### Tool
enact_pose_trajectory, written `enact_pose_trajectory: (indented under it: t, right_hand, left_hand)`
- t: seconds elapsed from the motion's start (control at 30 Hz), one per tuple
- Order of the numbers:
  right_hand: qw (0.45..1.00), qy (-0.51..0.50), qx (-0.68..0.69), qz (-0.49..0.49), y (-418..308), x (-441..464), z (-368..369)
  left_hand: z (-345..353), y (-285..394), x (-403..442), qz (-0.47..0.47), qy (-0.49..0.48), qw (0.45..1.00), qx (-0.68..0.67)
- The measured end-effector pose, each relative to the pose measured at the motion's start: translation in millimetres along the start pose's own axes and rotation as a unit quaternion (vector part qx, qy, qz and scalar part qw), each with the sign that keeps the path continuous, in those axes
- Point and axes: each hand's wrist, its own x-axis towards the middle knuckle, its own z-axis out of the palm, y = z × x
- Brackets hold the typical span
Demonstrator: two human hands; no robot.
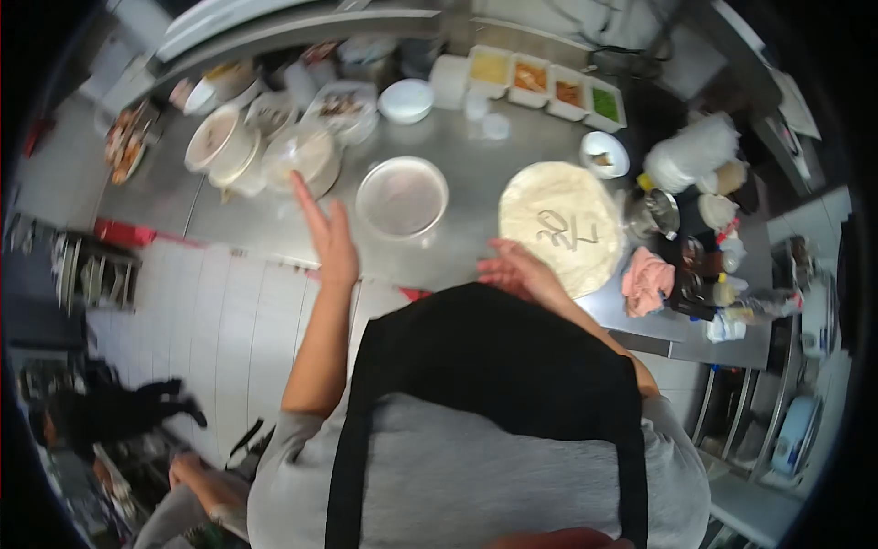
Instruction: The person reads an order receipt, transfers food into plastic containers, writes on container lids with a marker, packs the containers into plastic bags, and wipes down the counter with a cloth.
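My left hand point(333, 245) is raised at the counter's front edge with its fingers stretched out and nothing in it. Just beyond its fingertips is a clear plastic tub point(302, 157). Between my hands, a round white-rimmed container point(402, 198) with a pale pinkish middle sits on the steel counter point(471, 174). My right hand point(519, 269), a little blurred, hangs near my apron with its fingers apart and holds nothing. Beside it is a large round cream-coloured lid point(560, 224) with dark handwriting on it.
Several tubs point(218, 142) line the left back. White trays point(530, 84) of yellow, orange, brown and green food stand at the back, near a small white bowl point(604, 156). A pink cloth point(647, 280) and bottles are at right. Other people point(123, 412) are at lower left.
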Motion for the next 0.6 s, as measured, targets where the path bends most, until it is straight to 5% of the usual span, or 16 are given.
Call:
enact_pose_trajectory:
  t: [0.07,0.2,0.4,0.57,0.6]
  right_hand:
    - [1.0,0.01,-0.028,0.005,6.7,5.8,-9.8]
    - [0.986,-0.027,-0.162,-0.009,-2.8,-4.1,-18.3]
    - [0.995,-0.03,-0.089,-0.042,-2.7,-21.0,-38.5]
    - [0.972,-0.04,-0.22,-0.07,-31.0,-48.7,-49.5]
    - [0.938,-0.022,-0.308,-0.16,-44.5,-58.7,-52.6]
  left_hand:
    - [0.8,22.9,19.1,0.156,-0.054,0.984,0.063]
    - [21.7,47.4,28.8,0.244,-0.121,0.931,0.245]
    - [59.7,0.0,11.7,0.121,-0.308,0.834,0.442]
    - [78.8,-12.4,18.0,0.068,-0.34,0.811,0.472]
    - [81.6,-11.9,18.6,0.067,-0.339,0.809,0.475]
